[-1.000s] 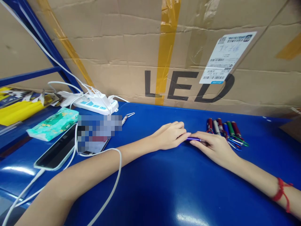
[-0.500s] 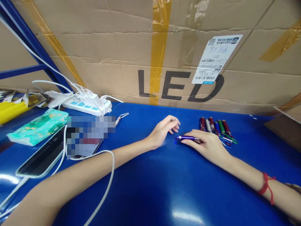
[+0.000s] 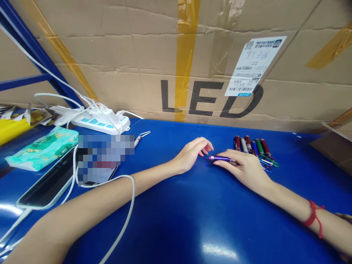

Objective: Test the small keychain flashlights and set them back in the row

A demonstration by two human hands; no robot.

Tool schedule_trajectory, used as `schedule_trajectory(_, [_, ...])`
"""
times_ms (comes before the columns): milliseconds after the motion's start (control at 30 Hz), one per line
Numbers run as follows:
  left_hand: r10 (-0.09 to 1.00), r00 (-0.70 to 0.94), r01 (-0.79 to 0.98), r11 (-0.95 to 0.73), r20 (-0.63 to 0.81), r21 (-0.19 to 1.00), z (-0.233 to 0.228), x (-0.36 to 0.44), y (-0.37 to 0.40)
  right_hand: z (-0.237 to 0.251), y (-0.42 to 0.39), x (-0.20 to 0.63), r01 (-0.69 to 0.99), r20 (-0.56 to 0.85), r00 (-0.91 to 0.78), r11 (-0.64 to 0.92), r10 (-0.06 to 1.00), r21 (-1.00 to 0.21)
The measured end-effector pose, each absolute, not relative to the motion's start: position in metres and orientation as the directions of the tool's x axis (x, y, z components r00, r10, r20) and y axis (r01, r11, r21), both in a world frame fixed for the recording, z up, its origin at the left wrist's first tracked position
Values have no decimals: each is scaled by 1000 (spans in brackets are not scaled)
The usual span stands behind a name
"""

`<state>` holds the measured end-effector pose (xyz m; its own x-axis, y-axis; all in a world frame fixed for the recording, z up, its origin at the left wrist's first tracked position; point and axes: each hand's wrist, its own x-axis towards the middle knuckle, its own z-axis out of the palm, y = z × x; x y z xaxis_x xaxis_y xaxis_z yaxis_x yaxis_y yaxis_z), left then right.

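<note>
A lit purple flashlight (image 3: 223, 158) over the tabletop (image 3: 176, 220)
The right hand (image 3: 250, 165) pinches its rear, perhaps to leave the glowing tip (image 3: 211, 158) free; the left hand (image 3: 191, 154), half open, seemingly empty, is beside; other flashlights (image 3: 254, 147) lie toward the back edge.

The cardboard box (image 3: 137, 55) reads "LED" in black; its white label (image 3: 255, 66) bears blurred small print.

- A large cardboard box (image 3: 123, 69) stands behind the back edge of the glossy blue table (image 3: 170, 212)
- Yellow tape (image 3: 187, 51), black "LED" letters (image 3: 203, 99) and a white label (image 3: 254, 68) mark its face
- A blue frame (image 3: 24, 81) rises near the back left corner
- White light (image 3: 220, 252) glares off the table near its front edge
</note>
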<state>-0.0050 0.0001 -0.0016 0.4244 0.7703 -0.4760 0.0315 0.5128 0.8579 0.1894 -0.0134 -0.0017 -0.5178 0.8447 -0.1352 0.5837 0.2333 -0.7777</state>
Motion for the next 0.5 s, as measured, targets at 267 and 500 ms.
schedule_trajectory(267, [779, 410, 40, 505, -475, 862, -2, -4, -1, -4, -14, 191, 590, -162, -493, 191, 855, -785])
schedule_trajectory(500, [778, 411, 42, 505, -476, 862, -2, -4, -1, -3, -14, 189, 618, -147, -498, 231, 854, -751])
